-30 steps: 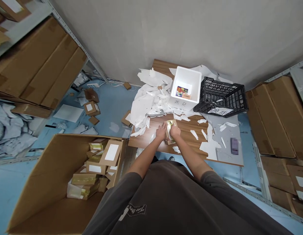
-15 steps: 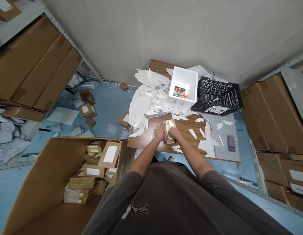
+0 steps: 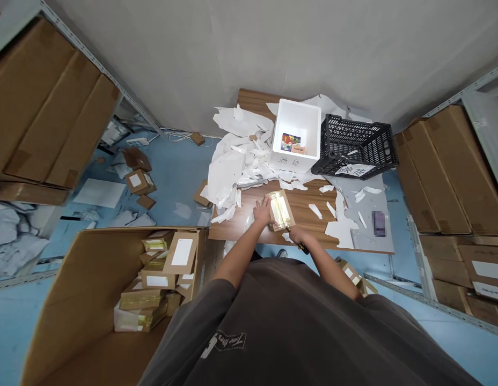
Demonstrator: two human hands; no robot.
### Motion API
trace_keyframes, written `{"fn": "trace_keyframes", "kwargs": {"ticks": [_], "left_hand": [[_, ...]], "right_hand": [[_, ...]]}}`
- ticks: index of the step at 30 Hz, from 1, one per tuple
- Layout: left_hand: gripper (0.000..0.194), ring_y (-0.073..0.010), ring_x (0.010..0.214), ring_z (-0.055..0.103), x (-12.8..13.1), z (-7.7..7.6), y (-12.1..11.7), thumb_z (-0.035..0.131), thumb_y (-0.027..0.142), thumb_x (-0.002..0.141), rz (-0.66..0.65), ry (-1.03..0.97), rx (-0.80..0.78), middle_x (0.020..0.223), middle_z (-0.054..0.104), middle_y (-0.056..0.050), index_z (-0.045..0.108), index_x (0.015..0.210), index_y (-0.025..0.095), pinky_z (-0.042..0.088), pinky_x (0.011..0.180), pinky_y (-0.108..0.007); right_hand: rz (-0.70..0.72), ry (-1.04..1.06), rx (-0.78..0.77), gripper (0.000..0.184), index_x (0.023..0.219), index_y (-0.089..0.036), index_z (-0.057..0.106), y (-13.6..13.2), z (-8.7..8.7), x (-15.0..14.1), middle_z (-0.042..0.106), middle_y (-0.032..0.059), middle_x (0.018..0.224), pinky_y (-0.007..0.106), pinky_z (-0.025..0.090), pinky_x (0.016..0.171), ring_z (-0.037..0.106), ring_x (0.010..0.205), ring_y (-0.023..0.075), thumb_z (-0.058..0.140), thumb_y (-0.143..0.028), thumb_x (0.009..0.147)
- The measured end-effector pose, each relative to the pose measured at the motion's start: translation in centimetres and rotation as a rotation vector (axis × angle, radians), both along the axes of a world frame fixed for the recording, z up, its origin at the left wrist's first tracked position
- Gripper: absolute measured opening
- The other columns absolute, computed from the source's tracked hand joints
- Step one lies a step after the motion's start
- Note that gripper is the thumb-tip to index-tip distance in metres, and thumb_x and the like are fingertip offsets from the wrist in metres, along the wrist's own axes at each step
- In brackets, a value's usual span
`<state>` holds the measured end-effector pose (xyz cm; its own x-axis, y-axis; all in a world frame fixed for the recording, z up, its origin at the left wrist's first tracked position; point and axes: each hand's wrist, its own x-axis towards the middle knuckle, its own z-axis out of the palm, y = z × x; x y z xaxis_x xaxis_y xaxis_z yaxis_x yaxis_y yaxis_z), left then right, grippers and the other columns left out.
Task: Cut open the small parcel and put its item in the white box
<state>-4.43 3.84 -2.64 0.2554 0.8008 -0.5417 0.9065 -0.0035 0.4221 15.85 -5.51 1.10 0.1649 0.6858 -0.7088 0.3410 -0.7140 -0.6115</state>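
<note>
A small brown cardboard box (image 3: 288, 217) with a white label and shiny yellowish tape lies near the front edge of the wooden table (image 3: 309, 206). My left hand (image 3: 262, 210) rests against its left side, fingers spread, and touches the box. In my right hand (image 3: 298, 235) is a utility knife (image 3: 302, 247) with a black and yellow handle. Its front end points at the box's lower edge; whether the blade touches the cardboard I cannot tell.
Torn white paper (image 3: 228, 166) covers the table's left. Behind stand a white foam box (image 3: 295, 161) holding small packs and a black plastic crate (image 3: 356, 145). A large carton (image 3: 67, 300) of parcels is at my left. Shelves with cartons (image 3: 442, 177) flank both sides.
My right hand has drawn back from the top of the box towards me, bringing the knife into view. The box now sits slightly tilted, and my left hand stays at its left side.
</note>
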Motion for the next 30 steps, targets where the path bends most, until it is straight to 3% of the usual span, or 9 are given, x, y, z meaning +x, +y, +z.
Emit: {"fn": "trace_keyframes", "kwargs": {"ticks": [4, 8, 10, 13, 15, 20, 25, 27, 30], "left_hand": [[0.156, -0.0533, 0.166, 0.015, 0.6, 1.0, -0.9, 0.096, 0.074, 0.06, -0.051, 0.112, 0.015, 0.187, -0.006, -0.01, 0.005, 0.179, 0.032, 0.04, 0.126, -0.062], [0.151, -0.0547, 0.167, 0.008, 1.9, 1.7, -3.1, 0.098, 0.07, 0.063, -0.03, 0.231, 0.091, 0.185, 0.006, -0.021, 0.012, 0.179, 0.026, 0.028, 0.128, -0.072], [0.135, -0.0528, 0.167, 0.01, 2.6, 1.9, -4.1, 0.095, 0.065, 0.07, -0.077, 0.233, 0.175, 0.182, 0.018, -0.024, 0.024, 0.177, 0.023, 0.024, 0.13, -0.07], [0.089, -0.0435, 0.165, 0.026, 3.1, 2.1, -4.7, 0.083, 0.05, 0.087, -0.378, 0.082, 0.251, 0.175, 0.04, -0.017, 0.047, 0.166, 0.027, 0.025, 0.132, -0.061], [0.074, -0.0391, 0.158, 0.039, 3.3, 2.3, -4.5, 0.08, 0.037, 0.089, -0.559, 0.018, 0.256, 0.163, 0.055, -0.014, 0.056, 0.159, 0.028, 0.027, 0.131, -0.058], [0.047, -0.0356, 0.139, 0.057, 3.8, 2.5, -4.1, 0.077, 0.021, 0.089, -0.569, 0.07, 0.304, 0.139, 0.067, -0.02, 0.071, 0.135, 0.015, 0.041, 0.122, -0.05], [0.066, -0.0374, 0.16, 0.04, 4.3, 2.0, -4.8, 0.088, 0.022, 0.081, -0.443, 0.1, 0.263, 0.172, 0.044, -0.02, 0.063, 0.141, 0.017, 0.042, 0.124, -0.048], [0.072, -0.0378, 0.162, 0.039, 4.5, 2.0, -4.7, 0.09, 0.022, 0.079, -0.428, 0.124, 0.231, 0.174, 0.042, -0.021, 0.06, 0.145, 0.016, 0.041, 0.125, -0.047], [0.079, -0.0377, 0.159, 0.045, 4.9, 2.3, -4.3, 0.091, 0.024, 0.078, -0.429, 0.163, 0.211, 0.172, 0.044, -0.024, 0.057, 0.149, 0.014, 0.041, 0.124, -0.045]], "right_hand": [[0.321, -0.456, -0.027, 0.043, 0.119, -0.017, 0.066, -0.1, 0.7, 2.0, 0.08, 0.022, 0.111, 0.041, 0.057, 0.095, 0.077, 0.113, 0.0371, 0.061, -0.057, 0.104], [0.255, -0.527, -0.047, 0.064, 0.135, -0.016, 0.058, 1.2, -0.8, 2.4, 0.076, 0.0228, 0.13, 0.037, 0.056, 0.095, 0.074, 0.122, 0.0354, 0.066, -0.069, 0.099], [0.253, -0.531, -0.04, 0.066, 0.134, -0.016, 0.059, 2.3, -1.8, 2.4, 0.075, 0.0223, 0.131, 0.036, 0.056, 0.094, 0.073, 0.123, 0.0354, 0.076, -0.065, 0.093], [0.277, -0.538, -0.026, 0.064, 0.134, -0.016, 0.06, 3.7, -2.9, 2.7, 0.075, 0.0217, 0.131, 0.036, 0.055, 0.094, 0.073, 0.123, 0.0358, 0.083, -0.057, 0.09], [0.289, -0.533, -0.014, 0.063, 0.135, -0.017, 0.06, 4.4, -3.2, 2.9, 0.076, 0.0213, 0.13, 0.037, 0.055, 0.094, 0.074, 0.122, 0.0359, 0.084, -0.054, 0.09], [0.314, -0.516, 0.045, 0.067, 0.136, -0.017, 0.058, 6.0, -3.3, 2.7, 0.075, 0.0204, 0.13, 0.037, 0.054, 0.092, 0.073, 0.12, 0.0363, 0.086, -0.052, 0.087], [0.403, -0.389, 0.21, 0.045, 0.13, -0.021, 0.056, 6.3, -3.8, 4.0, 0.075, 0.0146, 0.123, 0.033, 0.051, 0.09, 0.071, 0.114, 0.0305, 0.07, -0.053, 0.101], [0.459, -0.295, 0.29, 0.031, 0.125, -0.023, 0.057, 5.0, -4.2, 5.4, 0.075, 0.011, 0.117, 0.031, 0.05, 0.092, 0.069, 0.111, 0.0268, 0.049, -0.049, 0.112], [0.622, -0.21, 0.295, 0.033, 0.116, -0.024, 0.062, 2.4, -4.8, 7.7, 0.076, 0.0075, 0.111, 0.029, 0.048, 0.09, 0.068, 0.104, 0.0243, 0.036, -0.044, 0.115]]}}
